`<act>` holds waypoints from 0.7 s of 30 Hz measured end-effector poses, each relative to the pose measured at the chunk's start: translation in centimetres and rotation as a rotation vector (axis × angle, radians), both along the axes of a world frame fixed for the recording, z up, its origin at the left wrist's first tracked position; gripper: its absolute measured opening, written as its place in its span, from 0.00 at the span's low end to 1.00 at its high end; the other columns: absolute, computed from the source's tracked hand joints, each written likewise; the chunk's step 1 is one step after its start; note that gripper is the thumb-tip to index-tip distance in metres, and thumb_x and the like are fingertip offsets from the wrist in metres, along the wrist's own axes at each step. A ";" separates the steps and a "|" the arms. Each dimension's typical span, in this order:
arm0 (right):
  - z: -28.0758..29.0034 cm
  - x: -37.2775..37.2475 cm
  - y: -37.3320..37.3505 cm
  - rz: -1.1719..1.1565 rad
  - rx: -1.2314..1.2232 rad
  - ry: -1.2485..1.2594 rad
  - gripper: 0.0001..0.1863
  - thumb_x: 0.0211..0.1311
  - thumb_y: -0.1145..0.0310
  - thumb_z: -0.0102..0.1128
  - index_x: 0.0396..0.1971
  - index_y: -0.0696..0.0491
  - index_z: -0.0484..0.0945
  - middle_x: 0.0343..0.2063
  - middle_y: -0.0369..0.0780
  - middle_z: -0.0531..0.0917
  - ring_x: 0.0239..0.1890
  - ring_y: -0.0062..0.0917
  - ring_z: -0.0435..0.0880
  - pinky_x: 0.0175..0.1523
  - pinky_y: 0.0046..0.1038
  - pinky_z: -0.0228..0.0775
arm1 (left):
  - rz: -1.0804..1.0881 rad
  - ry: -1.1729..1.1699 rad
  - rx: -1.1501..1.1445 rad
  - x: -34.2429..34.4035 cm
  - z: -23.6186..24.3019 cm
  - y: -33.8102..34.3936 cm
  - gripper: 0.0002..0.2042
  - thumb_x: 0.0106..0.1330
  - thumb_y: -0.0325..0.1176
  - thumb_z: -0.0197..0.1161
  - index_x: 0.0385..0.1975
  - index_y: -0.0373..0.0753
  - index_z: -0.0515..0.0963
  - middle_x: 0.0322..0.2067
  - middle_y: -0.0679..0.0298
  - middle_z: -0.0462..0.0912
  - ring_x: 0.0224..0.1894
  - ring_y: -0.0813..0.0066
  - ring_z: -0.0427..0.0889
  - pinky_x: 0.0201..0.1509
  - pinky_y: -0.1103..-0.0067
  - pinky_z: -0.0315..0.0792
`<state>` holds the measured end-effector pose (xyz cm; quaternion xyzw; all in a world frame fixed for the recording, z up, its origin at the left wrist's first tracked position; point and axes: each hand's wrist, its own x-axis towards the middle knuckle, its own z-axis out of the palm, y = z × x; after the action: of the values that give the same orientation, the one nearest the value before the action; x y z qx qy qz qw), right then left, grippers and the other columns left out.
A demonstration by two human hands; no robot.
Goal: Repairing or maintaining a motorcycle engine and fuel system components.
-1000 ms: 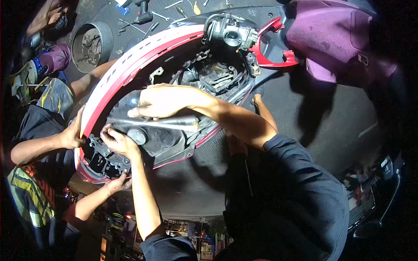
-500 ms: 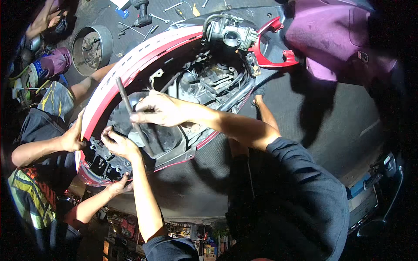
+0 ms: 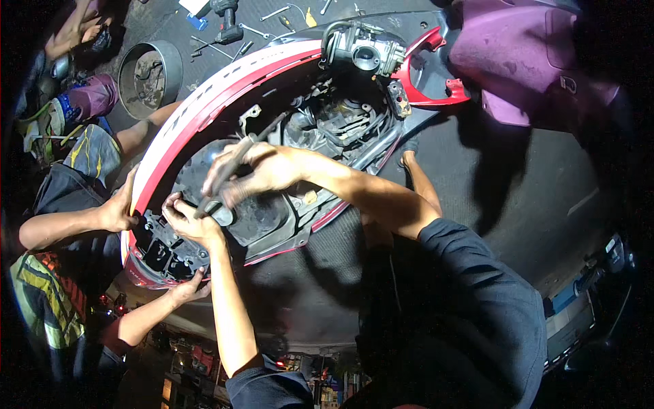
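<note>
My right hand point(image 3: 259, 167) grips a dark metal bar point(image 3: 242, 150), held slanting over the inside of a red and white scooter body panel assembly point(image 3: 167, 150), its motion blurring the fingers. The bar's lower end is beside my left hand point(image 3: 191, 221), whose fingers are curled; whatever they hold is hidden. Under both hands are a dark plastic compartment with a round cap point(image 3: 222, 213) and a black bracketed frame point(image 3: 170, 249). A metal carburetor point(image 3: 364, 51) rests on the panel's upper edge.
A co-worker's hands point(image 3: 116, 215) point(image 3: 187, 293) hold the panel's left end. A metal basin point(image 3: 148, 71), a cordless driver point(image 3: 228, 24) and wrenches point(image 3: 272, 13) lie beyond. Purple panels point(image 3: 504, 54) are at upper right; another person's bare leg point(image 3: 419, 177) shows behind my right arm.
My right hand has turned the bar from lying crosswise to slanting upright, then tilted it right, its lower end now nearer my left hand. The co-worker's hands stay on the panel.
</note>
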<state>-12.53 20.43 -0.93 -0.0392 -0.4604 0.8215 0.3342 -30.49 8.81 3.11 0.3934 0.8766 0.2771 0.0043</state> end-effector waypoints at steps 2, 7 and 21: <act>-1.0 0.0 -0.1 0.128 0.039 -0.304 0.25 0.58 0.47 0.59 0.29 0.59 0.82 0.20 0.41 0.82 0.30 0.23 0.82 0.39 0.30 0.71 | 0.019 -0.032 0.021 0.3 -0.5 0.3 0.10 0.63 0.28 0.47 0.33 0.29 0.73 0.33 0.54 0.76 0.38 0.62 0.75 0.48 0.70 0.68; 1.1 0.6 2.2 0.254 0.279 -0.715 0.27 0.66 0.48 0.47 0.29 0.59 0.81 0.23 0.48 0.82 0.28 0.29 0.82 0.36 0.34 0.69 | 0.082 -0.057 0.004 -0.6 0.0 -0.1 0.10 0.63 0.28 0.46 0.32 0.29 0.73 0.33 0.54 0.77 0.38 0.61 0.76 0.47 0.71 0.68; 1.7 1.2 3.2 0.398 -0.187 -0.505 0.22 0.59 0.53 0.61 0.20 0.59 0.79 0.14 0.34 0.75 0.19 0.18 0.74 0.27 0.24 0.69 | 0.005 0.063 -0.013 0.4 0.4 0.7 0.11 0.62 0.30 0.46 0.30 0.31 0.74 0.32 0.51 0.76 0.38 0.54 0.74 0.46 0.65 0.66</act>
<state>-11.31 23.63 0.77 -0.1814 -0.4498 0.8737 0.0374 -30.07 9.50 3.46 0.3997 0.8791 0.2587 -0.0213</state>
